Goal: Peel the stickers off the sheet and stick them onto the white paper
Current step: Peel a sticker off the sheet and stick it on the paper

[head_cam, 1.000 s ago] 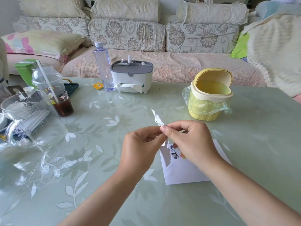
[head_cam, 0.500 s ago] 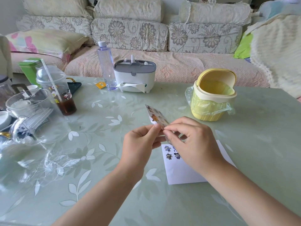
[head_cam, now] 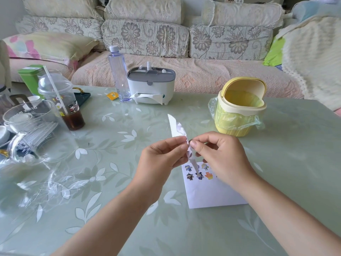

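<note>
A small sticker sheet (head_cam: 176, 128) is held up edge-on above the table. My left hand (head_cam: 162, 156) pinches it at mid-height between thumb and fingers. My right hand (head_cam: 219, 154) pinches at the sheet's edge right beside the left fingertips; whether a sticker is between those fingers is hidden. Below the hands lies the white paper (head_cam: 212, 193) on the green table, with several small cartoon stickers (head_cam: 190, 176) stuck along its top edge. My right hand covers the paper's upper right part.
A yellow mini bin (head_cam: 239, 108) with a plastic liner stands just beyond the hands. At the back are a white tissue box (head_cam: 151, 87) and a clear bottle (head_cam: 119, 74). On the left stand an iced drink cup (head_cam: 62, 102), glass jugs (head_cam: 31, 126) and crumpled clear wrap.
The sticker sheet has turned from showing its printed face to nearly edge-on. Both hands stay together at its edge, and more of the stuck stickers on the paper show.
</note>
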### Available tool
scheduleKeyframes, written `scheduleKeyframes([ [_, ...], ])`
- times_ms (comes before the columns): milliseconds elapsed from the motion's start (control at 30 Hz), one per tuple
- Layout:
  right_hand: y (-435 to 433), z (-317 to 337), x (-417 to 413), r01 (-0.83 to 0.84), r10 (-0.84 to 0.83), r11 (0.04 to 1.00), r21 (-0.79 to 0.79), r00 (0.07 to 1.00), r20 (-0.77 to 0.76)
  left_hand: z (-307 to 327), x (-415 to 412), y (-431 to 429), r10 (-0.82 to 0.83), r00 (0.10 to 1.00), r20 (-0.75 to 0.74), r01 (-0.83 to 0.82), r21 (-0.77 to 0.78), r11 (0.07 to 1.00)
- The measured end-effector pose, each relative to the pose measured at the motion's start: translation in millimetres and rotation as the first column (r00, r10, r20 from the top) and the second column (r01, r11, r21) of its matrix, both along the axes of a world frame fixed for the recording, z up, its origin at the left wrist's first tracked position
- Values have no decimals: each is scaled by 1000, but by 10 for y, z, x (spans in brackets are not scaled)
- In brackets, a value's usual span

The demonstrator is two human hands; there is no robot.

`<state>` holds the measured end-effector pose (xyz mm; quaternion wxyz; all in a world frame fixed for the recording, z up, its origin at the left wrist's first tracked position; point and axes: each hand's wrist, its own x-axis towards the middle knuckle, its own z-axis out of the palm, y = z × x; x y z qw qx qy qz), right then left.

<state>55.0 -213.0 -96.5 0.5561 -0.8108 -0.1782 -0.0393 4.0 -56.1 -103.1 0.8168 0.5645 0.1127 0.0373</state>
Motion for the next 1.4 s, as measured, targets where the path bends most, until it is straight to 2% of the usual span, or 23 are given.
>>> scheduleKeyframes([
  [133, 1, 21, -38, -55, 56, 998, -11, 996, 72, -2, 5, 2, -2, 1000, -9, 1, -61, 998],
  [300, 12, 45, -59, -58, 57, 998, 10, 994, 94, -14, 3, 15, 30, 1000, 8, -30, -6, 1000],
  [600, 32, 45, -51, -1, 1, 1000, 6, 1000, 17, -38, -1, 8, 43, 996, 72, -56, 176, 983],
  [967, 71, 52, -73, -5, 5, 1000, -25, 1000, -5, -42, 26, 9, 64, 997, 47, -71, 155, 985],
  [1067, 73, 70, -83, -9, 8, 1000, -21, 999, -48, -33, 30, 20, 51, 998, 41, -56, 120, 991],
  [1400, 64, 102, -51, 8, -11, 1000, -22, 987, -160, -20, 27, 6, -24, 999, 37, 18, 155, 988],
])
